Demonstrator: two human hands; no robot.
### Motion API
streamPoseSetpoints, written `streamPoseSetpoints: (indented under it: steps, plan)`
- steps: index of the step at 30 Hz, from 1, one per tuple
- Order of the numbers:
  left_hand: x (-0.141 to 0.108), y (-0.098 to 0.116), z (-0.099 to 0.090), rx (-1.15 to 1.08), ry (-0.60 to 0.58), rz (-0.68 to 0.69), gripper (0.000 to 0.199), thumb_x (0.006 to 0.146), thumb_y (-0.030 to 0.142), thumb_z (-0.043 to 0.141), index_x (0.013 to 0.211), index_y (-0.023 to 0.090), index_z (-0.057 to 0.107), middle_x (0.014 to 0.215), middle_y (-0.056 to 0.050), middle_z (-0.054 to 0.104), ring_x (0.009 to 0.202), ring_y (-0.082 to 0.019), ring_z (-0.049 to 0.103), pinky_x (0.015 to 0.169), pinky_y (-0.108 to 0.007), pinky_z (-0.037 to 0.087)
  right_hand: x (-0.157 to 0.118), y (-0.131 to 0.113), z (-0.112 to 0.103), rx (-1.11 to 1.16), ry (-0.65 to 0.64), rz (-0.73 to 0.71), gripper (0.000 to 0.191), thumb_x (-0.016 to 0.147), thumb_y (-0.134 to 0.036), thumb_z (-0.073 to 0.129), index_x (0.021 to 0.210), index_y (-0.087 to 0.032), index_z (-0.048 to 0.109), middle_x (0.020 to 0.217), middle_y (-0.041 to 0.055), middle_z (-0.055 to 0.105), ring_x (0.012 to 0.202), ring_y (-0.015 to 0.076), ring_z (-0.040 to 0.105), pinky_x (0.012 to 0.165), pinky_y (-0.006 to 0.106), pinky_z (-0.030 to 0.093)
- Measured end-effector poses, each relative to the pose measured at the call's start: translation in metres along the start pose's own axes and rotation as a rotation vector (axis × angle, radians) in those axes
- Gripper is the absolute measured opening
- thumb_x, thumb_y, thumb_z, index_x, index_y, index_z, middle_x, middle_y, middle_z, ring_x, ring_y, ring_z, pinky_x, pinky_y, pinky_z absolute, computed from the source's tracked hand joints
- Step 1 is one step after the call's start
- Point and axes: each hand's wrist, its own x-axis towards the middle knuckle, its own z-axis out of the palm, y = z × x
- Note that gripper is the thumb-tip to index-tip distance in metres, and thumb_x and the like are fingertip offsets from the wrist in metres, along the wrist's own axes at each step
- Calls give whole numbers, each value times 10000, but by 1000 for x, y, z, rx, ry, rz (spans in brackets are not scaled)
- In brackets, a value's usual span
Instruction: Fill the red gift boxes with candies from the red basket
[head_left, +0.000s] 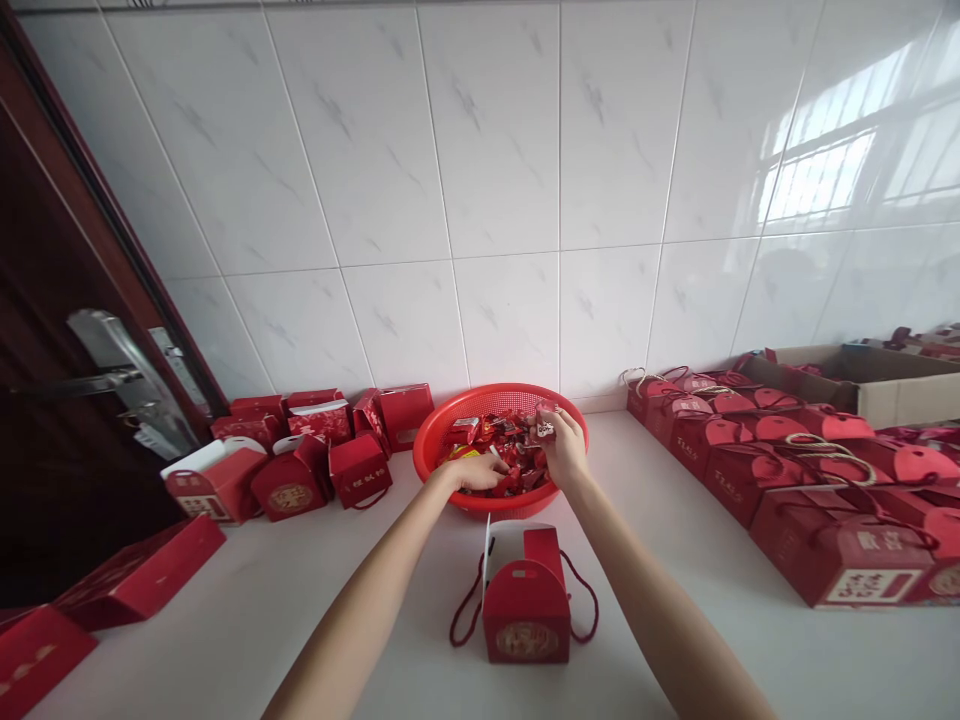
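Note:
A red plastic basket point(501, 508) stands by the wall, filled with wrapped candies point(517, 462), mostly red with a few yellow. My left hand point(474, 472) reaches into it from the left, fingers stretched over the candies and fingertips partly lost among the wrappers. Over the basket's right side, my right hand point(566, 445) pinches a small red-and-white wrapped candy point(545, 422). In front of the basket, between my forearms, a red gift box point(526, 615) stands upright with its top open. Its dark red cord handles hang at both sides.
Several red boxes point(289, 480) stand at the left, some with open tops, near a dark door point(67, 250) with a metal handle. Rows of closed red boxes point(817, 545) with cord handles fill the right. A cardboard carton point(907, 400) sits behind them. A tiled wall point(502, 180) rises behind.

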Motion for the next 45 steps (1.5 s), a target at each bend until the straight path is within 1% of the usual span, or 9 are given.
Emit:
streamPoseSetpoints:
  steps: [7,12,16,18,23,27,32,38,45]
  plan:
    - [-5,2,0,-227,17,58,311,594,153,638,884,216,730,605,51,631,520,-120,508,503,-223,348,-1,-1,2,-6,-9,0,203,560,-318,735,629,-209,577,624,-3,636,540,129,502,490,265,394]
    - [-6,1,-1,-333,-8,11,405,678,356,720,1062,225,715,808,-13,736,671,-178,653,582,-249,460,0,0,0,-23,-25,-7,206,575,-327,736,636,-207,580,626,-3,631,537,128,501,496,269,397]
    - [-6,-2,-4,-347,-115,53,498,588,268,810,1079,221,741,832,-25,751,779,-196,677,662,-253,483,0,0,-1,-38,-32,-7,196,594,-326,731,674,-210,595,651,-5,640,542,132,511,504,276,412]
    - [-5,-3,-5,-321,-104,99,458,560,208,809,1015,221,767,835,-16,754,765,-185,667,661,-249,472,0,0,0,-44,-37,-9,194,602,-328,733,667,-211,594,657,-4,640,542,131,508,505,275,410]
    - [-4,-5,-7,-437,124,228,303,612,238,786,912,194,785,846,-35,757,833,-207,671,769,-290,499,-1,-2,0,-48,-43,-11,193,602,-328,748,635,-213,597,650,1,635,552,135,505,515,278,419]
    - [-2,-8,-8,-534,338,300,322,658,351,786,939,195,773,1020,-61,751,1003,-234,657,897,-328,499,0,-1,0,-46,-62,-1,209,592,-336,759,614,-211,593,648,5,637,559,139,505,514,279,419]
    - [-1,-11,-9,-611,539,353,398,654,486,778,912,184,756,1010,-72,751,995,-244,669,905,-353,520,1,2,-1,-57,-97,28,254,576,-381,794,660,-201,636,704,9,672,595,143,541,552,276,432]
    - [0,-11,-8,-618,652,367,429,629,534,787,849,172,727,923,-59,753,913,-234,678,862,-346,542,-1,1,-4,-104,-215,107,291,588,-421,824,715,-199,686,796,30,719,704,180,619,602,274,469]
    - [1,-10,-7,-578,682,372,457,642,572,758,823,155,706,875,-66,736,859,-228,680,812,-334,555,-3,-1,-3,-209,-365,205,359,572,-427,857,792,-180,716,803,27,709,721,174,627,617,265,482]
